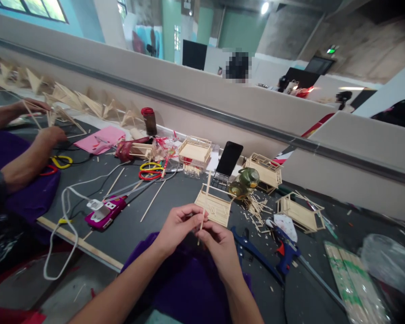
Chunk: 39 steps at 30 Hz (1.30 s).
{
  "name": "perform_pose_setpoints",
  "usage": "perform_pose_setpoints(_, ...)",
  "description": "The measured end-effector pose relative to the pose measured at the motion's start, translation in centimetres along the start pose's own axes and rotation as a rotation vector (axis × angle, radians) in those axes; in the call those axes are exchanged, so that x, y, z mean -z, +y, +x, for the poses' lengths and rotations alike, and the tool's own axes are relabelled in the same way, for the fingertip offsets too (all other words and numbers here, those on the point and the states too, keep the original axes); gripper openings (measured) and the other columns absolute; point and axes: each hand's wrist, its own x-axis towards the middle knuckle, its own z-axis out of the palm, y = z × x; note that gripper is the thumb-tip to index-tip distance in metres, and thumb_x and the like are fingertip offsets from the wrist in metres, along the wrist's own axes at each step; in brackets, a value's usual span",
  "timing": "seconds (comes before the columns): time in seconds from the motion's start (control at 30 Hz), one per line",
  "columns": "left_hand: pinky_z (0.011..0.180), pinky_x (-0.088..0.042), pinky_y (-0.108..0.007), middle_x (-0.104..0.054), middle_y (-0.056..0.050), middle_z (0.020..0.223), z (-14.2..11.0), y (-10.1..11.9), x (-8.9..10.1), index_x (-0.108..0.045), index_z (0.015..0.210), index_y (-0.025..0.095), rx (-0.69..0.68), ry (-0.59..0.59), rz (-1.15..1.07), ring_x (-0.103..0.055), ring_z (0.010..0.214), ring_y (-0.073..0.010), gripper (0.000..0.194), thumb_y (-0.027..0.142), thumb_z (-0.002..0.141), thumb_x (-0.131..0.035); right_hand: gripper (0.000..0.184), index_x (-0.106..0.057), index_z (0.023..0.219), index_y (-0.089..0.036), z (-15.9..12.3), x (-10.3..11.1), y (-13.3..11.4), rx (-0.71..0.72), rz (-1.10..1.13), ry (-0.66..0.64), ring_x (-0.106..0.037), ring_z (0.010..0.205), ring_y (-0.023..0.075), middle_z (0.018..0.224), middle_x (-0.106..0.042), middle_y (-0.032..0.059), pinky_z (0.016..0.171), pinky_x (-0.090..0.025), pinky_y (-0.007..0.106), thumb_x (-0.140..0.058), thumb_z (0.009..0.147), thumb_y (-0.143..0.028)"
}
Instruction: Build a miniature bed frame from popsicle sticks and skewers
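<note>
Both my hands meet over the near edge of the dark table. My left hand pinches a thin wooden stick that points up and away from me. Just below and to the right, my right hand has its fingers closed on the same stick near its lower end. Behind the fingers lies a small wooden stick platform with short sticks on it; my hands cover its near left part. A pile of short stick pieces is to its right.
Blue cutting pliers and a blue glue gun lie right of my hands. A phone stands behind. Left are scissors and a magenta power strip. Another person's hands work at far left.
</note>
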Motion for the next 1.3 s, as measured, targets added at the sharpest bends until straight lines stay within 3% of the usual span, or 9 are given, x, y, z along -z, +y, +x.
perform_pose_setpoints(0.17,0.054,-0.038,-0.022,-0.055,0.001,0.058,-0.2,-0.6,0.0,-0.071,0.071,0.017,-0.090,0.175,0.311,-0.049,0.055,-0.0122,0.022,0.036,0.080,-0.066,0.016,-0.067,0.079,-0.018,-1.4,3.9,0.4,0.033,0.048,0.145,-0.047,0.058,0.0092,0.075,-0.060,-0.0006,0.051,-0.037,0.019,-0.071,0.077,-0.033)
perform_pose_setpoints(0.3,0.054,-0.040,-0.021,-0.050,0.006,0.054,0.1,-1.4,1.5,-0.059,0.119,0.022,-0.127,0.350,0.518,-0.050,0.050,-0.0129,0.033,0.033,0.089,-0.052,0.017,-0.062,0.081,-0.019,-2.4,7.2,-0.3,0.115,0.195,0.452,-0.041,0.052,0.0069,0.070,-0.054,-0.0034,0.046,-0.033,0.018,-0.073,0.077,-0.031)
perform_pose_setpoints(0.4,0.069,-0.048,-0.024,-0.066,-0.001,0.084,0.5,-1.2,2.8,-0.025,0.148,0.026,-0.216,0.343,0.633,-0.064,0.069,-0.0151,0.068,0.027,0.087,-0.054,0.016,-0.059,0.083,-0.020,-3.0,8.4,-0.8,0.163,0.225,0.497,-0.043,0.051,0.0072,0.068,-0.052,-0.0044,0.046,-0.035,0.018,-0.071,0.079,-0.030)
perform_pose_setpoints(0.47,0.077,-0.050,-0.027,-0.058,-0.011,0.125,0.9,-0.8,3.8,-0.016,0.151,0.026,-0.325,0.358,0.729,-0.065,0.097,-0.0198,0.079,0.024,0.084,-0.058,0.015,-0.059,0.082,-0.020,-3.3,8.6,-0.8,0.193,0.172,0.506,-0.051,0.057,0.0099,0.072,-0.058,-0.0017,0.050,-0.040,0.020,-0.070,0.080,-0.030)
perform_pose_setpoints(0.53,0.083,-0.050,-0.030,-0.043,-0.014,0.143,1.2,-0.5,4.9,-0.023,0.150,0.024,-0.391,0.413,0.842,-0.061,0.110,-0.0243,0.076,0.024,0.082,-0.059,0.016,-0.060,0.084,-0.019,-3.4,8.8,-0.5,0.184,0.113,0.513,-0.058,0.066,0.0133,0.081,-0.065,0.0026,0.056,-0.046,0.023,-0.070,0.080,-0.031)
perform_pose_setpoints(0.6,0.085,-0.048,-0.030,-0.060,-0.010,0.124,1.3,-0.5,5.7,-0.035,0.145,0.026,-0.354,0.440,0.953,-0.065,0.099,-0.0230,0.064,0.027,0.085,-0.059,0.019,-0.062,0.089,-0.019,-3.5,9.0,0.0,0.128,0.073,0.520,-0.062,0.072,0.0158,0.087,-0.069,0.0050,0.063,-0.049,0.026,-0.070,0.080,-0.034)
perform_pose_setpoints(0.77,0.087,-0.045,-0.031,-0.072,-0.004,0.093,1.3,-1.1,6.0,-0.067,0.111,0.025,-0.278,0.316,1.024,-0.065,0.087,-0.0227,0.029,0.038,0.088,-0.055,0.027,-0.068,0.095,-0.018,-3.6,10.2,0.9,0.072,-0.058,0.574,-0.064,0.075,0.0176,0.083,-0.070,0.0039,0.068,-0.049,0.027,-0.072,0.077,-0.038)
perform_pose_setpoints(1.0,0.095,-0.040,-0.039,-0.060,-0.010,0.116,3.0,-3.0,4.9,-0.069,0.094,0.021,-0.444,0.265,1.133,-0.054,0.110,-0.0263,0.017,0.030,0.087,-0.057,0.032,-0.069,0.095,-0.018,-3.1,11.0,0.8,0.010,-0.326,0.563,-0.066,0.086,0.0230,0.085,-0.073,0.0067,0.084,-0.047,0.037,-0.052,0.089,-0.045)
perform_pose_setpoints(1.3,0.080,-0.043,-0.034,-0.057,-0.006,0.091,4.2,-5.4,0.2,-0.068,0.083,0.019,-0.495,-0.019,1.164,-0.048,0.092,-0.0217,0.012,0.024,0.088,-0.058,0.023,-0.068,0.087,-0.022,-2.4,8.2,1.9,0.109,-0.748,0.400,-0.063,0.083,0.0204,0.088,-0.072,0.0036,0.078,-0.045,0.031,-0.050,0.091,-0.035)
